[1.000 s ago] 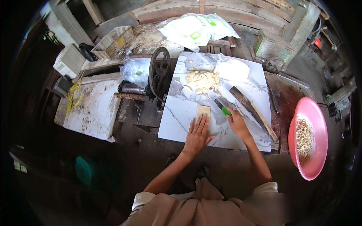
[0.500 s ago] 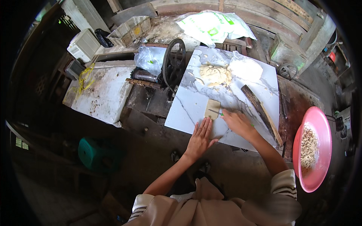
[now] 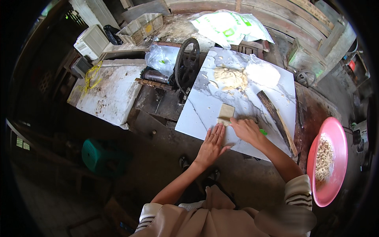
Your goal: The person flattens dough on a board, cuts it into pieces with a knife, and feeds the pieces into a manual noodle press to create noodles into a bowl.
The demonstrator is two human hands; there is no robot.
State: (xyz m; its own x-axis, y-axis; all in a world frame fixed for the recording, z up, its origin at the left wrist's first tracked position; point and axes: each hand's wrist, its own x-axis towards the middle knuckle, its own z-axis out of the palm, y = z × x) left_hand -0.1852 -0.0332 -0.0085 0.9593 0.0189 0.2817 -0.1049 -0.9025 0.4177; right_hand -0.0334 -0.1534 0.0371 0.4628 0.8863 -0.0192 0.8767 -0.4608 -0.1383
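A small flat piece of pale dough (image 3: 226, 110) lies near the front of the white marbled board (image 3: 193, 122). My left hand (image 3: 211, 146) is laid out flat, its fingertips at the dough's near edge. My right hand (image 3: 245, 129) grips a knife (image 3: 226, 119), whose thin blade lies across the dough just beyond my left fingertips. Something green at the heel of that hand looks like the handle's end; the fingers hide the rest. Farther back on the board sits a lumpy heap of dough (image 3: 229, 78), beside a white plastic bag (image 3: 263, 73).
A dark-edged wooden stick (image 3: 276, 120) lies along the board's right side. Beyond it stands a pink basin (image 3: 341, 158) with dough strips inside. To the left are a machine's black wheel (image 3: 186, 65) and a green stool (image 3: 91, 155). White-green sacks (image 3: 225, 29) lie at the back.
The knife has come nearer to my left fingertips, across the near part of the dough. My left hand stays pressed flat in about the same spot. The whole view has shifted slightly.
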